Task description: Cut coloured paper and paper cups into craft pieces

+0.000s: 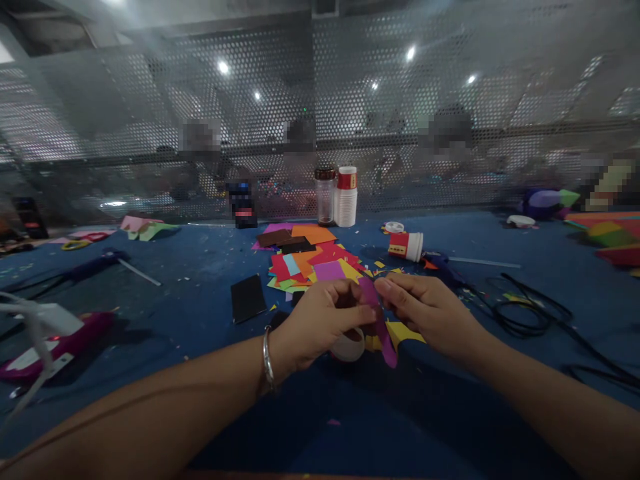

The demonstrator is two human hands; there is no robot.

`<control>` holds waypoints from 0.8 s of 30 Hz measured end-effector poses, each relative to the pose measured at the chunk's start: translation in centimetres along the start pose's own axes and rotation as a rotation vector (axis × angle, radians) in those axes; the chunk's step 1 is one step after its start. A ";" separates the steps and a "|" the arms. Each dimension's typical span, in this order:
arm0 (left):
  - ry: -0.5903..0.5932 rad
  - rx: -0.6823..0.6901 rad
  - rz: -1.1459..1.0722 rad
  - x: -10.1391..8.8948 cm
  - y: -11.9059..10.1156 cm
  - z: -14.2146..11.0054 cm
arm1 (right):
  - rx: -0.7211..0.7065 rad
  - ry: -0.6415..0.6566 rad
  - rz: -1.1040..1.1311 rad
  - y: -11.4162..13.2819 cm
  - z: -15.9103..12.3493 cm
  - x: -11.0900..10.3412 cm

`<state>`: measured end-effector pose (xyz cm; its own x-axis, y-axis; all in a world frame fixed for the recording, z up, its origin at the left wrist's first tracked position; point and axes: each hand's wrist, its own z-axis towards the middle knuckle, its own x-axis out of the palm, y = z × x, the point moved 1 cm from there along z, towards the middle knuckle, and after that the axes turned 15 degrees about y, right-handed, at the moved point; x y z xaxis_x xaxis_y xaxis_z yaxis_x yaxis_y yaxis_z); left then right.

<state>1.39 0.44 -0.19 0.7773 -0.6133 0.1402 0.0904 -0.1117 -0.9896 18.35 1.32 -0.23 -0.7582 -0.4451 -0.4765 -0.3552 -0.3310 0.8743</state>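
A narrow purple paper strip (384,337) hangs aslant between my hands, its rounded lower end free. My left hand (325,317), with a silver bangle at the wrist, pinches it between thumb and fingers. The fingertips of my right hand (420,303) are closed against its upper edge. Below my left hand shows a pale round rim (349,345); whether it belongs to a cup or a roll is hidden. Yellow paper pieces (404,332) lie beneath the strip. Beyond my hands is a pile of coloured paper (327,270), with a black sheet (248,298) to its left.
A cup stack (346,203) and clear jar (325,200) stand behind the pile. One red-and-white paper cup (407,247) lies sideways near a blue glue gun (443,267) with a coiled black cable (525,310). Another glue gun (97,265) and a magenta power strip (83,340) lie left.
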 end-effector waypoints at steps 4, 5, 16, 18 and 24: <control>-0.011 0.009 0.044 -0.1 -0.1 0.1 | 0.018 -0.025 -0.010 0.0 0.0 -0.1; -0.013 0.006 0.054 -0.1 -0.1 0.1 | 0.027 -0.031 -0.011 0.0 0.0 -0.1; -0.064 0.136 0.014 -0.7 -0.1 0.2 | 0.015 -0.034 -0.068 0.2 0.1 -0.1; -0.077 0.150 0.009 -0.6 -0.1 0.2 | 0.025 -0.040 -0.059 0.2 0.1 -0.2; -0.121 0.184 0.089 -0.5 0.0 0.1 | 0.034 -0.049 -0.065 0.1 0.1 -0.1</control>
<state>1.08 0.80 -0.22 0.8552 -0.5151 0.0581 0.1214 0.0900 -0.9885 18.37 1.41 -0.04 -0.7585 -0.3823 -0.5278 -0.4218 -0.3293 0.8448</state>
